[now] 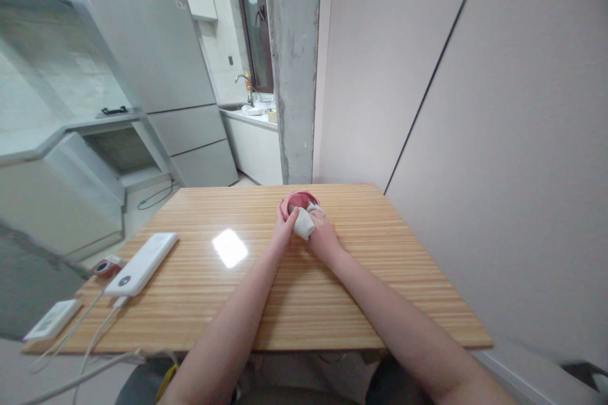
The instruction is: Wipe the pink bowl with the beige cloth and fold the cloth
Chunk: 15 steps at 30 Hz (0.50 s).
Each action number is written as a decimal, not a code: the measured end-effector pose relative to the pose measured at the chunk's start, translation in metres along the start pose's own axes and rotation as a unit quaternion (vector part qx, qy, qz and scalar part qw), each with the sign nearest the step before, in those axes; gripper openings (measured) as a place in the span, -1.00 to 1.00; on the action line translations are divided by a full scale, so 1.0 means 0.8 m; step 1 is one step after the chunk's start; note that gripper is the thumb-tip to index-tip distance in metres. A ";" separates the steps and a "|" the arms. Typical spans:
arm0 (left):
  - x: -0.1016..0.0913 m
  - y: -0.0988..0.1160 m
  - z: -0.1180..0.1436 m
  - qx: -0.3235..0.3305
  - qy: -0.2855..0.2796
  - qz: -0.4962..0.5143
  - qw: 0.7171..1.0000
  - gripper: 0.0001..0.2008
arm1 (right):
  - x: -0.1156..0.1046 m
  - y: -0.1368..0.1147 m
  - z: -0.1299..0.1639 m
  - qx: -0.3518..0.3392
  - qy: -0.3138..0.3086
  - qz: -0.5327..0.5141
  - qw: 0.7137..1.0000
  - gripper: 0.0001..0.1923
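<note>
A pink bowl-like vessel (295,197) is tilted toward me over the far middle part of the wooden table (361,209). My left hand (284,229) grips its left side, with the thumb over the near rim. A white tissue or cloth (304,223) hangs over the rim and reaches into the vessel. My right hand (323,237) is closed on the white cloth at the right side of the opening; its fingertips are partly hidden by the cloth. Whether the vessel's base touches the table, I cannot tell.
On the table's left lie a white power bank (145,264) with cables, a smaller white box-like device (53,320) and a small reddish round object (105,267). A pale wall (456,158) runs along the right. A fridge (142,31) and sink counter stand beyond.
</note>
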<state>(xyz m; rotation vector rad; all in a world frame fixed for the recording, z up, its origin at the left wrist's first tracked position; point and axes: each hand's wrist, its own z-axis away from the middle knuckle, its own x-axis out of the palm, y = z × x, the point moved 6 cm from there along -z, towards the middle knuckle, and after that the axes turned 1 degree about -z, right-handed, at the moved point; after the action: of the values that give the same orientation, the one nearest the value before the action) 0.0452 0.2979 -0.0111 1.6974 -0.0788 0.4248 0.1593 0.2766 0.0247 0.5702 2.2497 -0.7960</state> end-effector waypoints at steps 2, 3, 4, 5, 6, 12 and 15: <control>-0.008 0.004 -0.003 0.016 0.026 -0.021 0.999 -0.40 | 0.004 0.000 0.000 -0.019 -0.017 -0.020 0.999 -0.64; -0.014 0.006 -0.006 0.011 0.037 -0.035 0.999 -0.42 | 0.005 -0.001 -0.001 -0.037 -0.029 -0.035 0.998 -0.61; -0.019 0.009 -0.009 0.001 0.042 -0.046 0.998 -0.45 | 0.004 -0.003 -0.002 -0.053 -0.038 -0.047 0.997 -0.59; -0.023 0.011 -0.011 -0.014 0.040 -0.052 0.998 -0.47 | 0.003 -0.003 -0.003 -0.065 -0.045 -0.053 0.995 -0.57; -0.026 0.012 -0.013 -0.033 0.035 -0.052 0.997 -0.47 | 0.002 -0.003 -0.004 -0.071 -0.049 -0.055 0.995 -0.58; 0.002 0.000 0.005 -0.070 0.013 0.100 0.992 -0.32 | -0.002 0.002 -0.002 -0.025 -0.003 -0.046 0.999 -0.72; 0.012 -0.007 0.012 -0.071 0.014 0.116 0.991 -0.39 | 0.003 0.004 0.000 -0.011 0.016 -0.052 0.998 -0.66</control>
<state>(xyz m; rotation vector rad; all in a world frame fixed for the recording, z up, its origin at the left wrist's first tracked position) 0.0577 0.2913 -0.0145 1.5471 -0.2813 0.6034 0.1595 0.2791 0.0213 0.4622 2.3303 -0.8179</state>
